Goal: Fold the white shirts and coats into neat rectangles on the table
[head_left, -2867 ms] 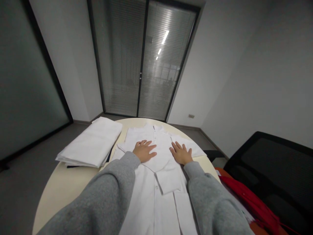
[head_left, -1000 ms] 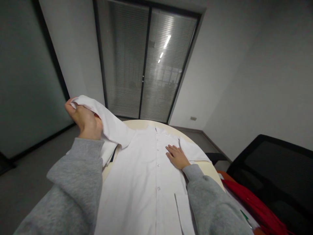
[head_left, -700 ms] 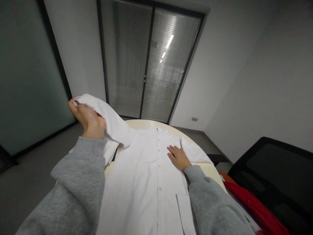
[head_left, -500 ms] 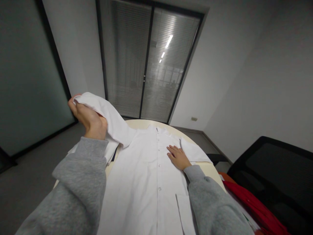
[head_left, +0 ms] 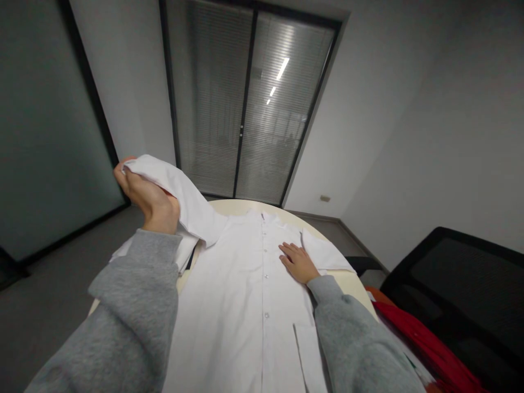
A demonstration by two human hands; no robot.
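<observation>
Shirt (head_left: 229, 289) is lying front-up on the table (head_left: 345, 281). Above the table's left side, the left hand (head_left: 147, 192) is gripping a sleeve (head_left: 186, 194), seemingly extending it; toward its right, the right hand (head_left: 299, 264) is lying flat, likely anchoring the shirt.

Compared with the earliest picture, the left hand (head_left: 149, 199) is off the shirt (head_left: 237, 289) and raised out to the left, gripping the end of a sleeve (head_left: 192, 204). That sleeve, which lay folded across the front with its cuff near the middle, now rises from the shoulder to the hand. The buttons (head_left: 266, 277) it covered are exposed. The folded white stack (head_left: 186, 250), earlier in full view, is mostly hidden behind the sleeve and left forearm (head_left: 135, 295). The right hand's (head_left: 299, 263) fingers, spread before, lie closer together.
</observation>
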